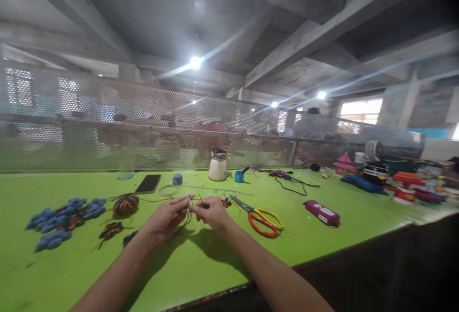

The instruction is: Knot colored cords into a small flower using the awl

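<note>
Over the green table, my left hand [167, 217] and my right hand [214, 214] meet, fingertips almost touching. The left fingers are pinched on dark yarn [187, 217], whose loose strands hang below. Between the right thumb and fingers is a slim crochet hook [203, 205], mostly covered; its thin tip points up. To the left lie a ball of brown and orange yarn [125, 205], small dark yarn flowers [110, 230] and a cluster of blue yarn flowers [66, 219]. Scissors [265, 221] with red and yellow handles rest right of my right hand.
A phone [148, 184], a white jar [217, 166] and a small blue pot [239, 176] stand or lie farther back. A purple packet [322, 213] lies at right. Several toys and blue cloth [364, 184] crowd the far right. A perforated screen [150, 130] borders the table's back.
</note>
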Demonstrator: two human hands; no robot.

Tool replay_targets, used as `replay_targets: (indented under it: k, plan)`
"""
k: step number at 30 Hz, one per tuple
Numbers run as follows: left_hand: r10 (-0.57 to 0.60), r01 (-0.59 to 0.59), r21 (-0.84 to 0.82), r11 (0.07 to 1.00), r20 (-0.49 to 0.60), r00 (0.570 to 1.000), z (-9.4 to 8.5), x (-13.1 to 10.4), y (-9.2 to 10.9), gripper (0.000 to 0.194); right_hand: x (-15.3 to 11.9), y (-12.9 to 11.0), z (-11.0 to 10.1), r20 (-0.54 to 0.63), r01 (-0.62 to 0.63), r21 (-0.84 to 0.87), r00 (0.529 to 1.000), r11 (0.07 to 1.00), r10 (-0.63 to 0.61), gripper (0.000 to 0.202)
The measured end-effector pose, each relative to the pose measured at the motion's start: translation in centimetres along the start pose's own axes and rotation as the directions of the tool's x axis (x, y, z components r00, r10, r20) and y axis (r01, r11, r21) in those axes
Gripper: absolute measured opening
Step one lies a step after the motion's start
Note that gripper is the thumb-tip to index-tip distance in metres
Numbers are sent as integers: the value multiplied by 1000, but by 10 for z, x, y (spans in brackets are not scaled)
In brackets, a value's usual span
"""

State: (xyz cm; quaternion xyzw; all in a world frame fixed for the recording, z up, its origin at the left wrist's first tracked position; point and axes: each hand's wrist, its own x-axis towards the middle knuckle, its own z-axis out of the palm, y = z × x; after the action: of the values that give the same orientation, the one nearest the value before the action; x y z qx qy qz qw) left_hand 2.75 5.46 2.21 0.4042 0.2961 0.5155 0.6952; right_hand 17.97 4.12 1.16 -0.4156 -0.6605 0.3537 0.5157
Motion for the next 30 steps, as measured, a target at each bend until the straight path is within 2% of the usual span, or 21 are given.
replay_targets:
  k: [4, 10, 15, 21, 24, 30]
  plan:
    - [-17, 19, 42, 999, -53, 998, 3, 0, -4, 15, -1, 3, 4, -29, 104, -177, 993, 979, -111, 22]
    - [-23, 23, -10, 1000, 12, 1000, 4, 0, 0, 17, -3, 7, 8, -26, 239, -203, 968, 950, -249, 19]
    - [-29, 29, -2, 1000, 32, 999, 0, 2, 2, 16, -2, 8, 8, -43, 213, -273, 972, 938, -233, 21]
    - [13, -12, 59, 998, -13, 1000, -8, 6, 1, 9, -4, 2, 7, -57, 146, -320, 983, 936, -173, 18]
    - [20, -17, 58, 998, -36, 999, -11, 7, 0, 12, -5, 0, 6, -50, 146, -312, 984, 939, -170, 18]
    - [8, -7, 15, 1000, -27, 1000, -6, 4, -3, 15, -4, 0, 7, -38, 154, -291, 984, 944, -172, 16]
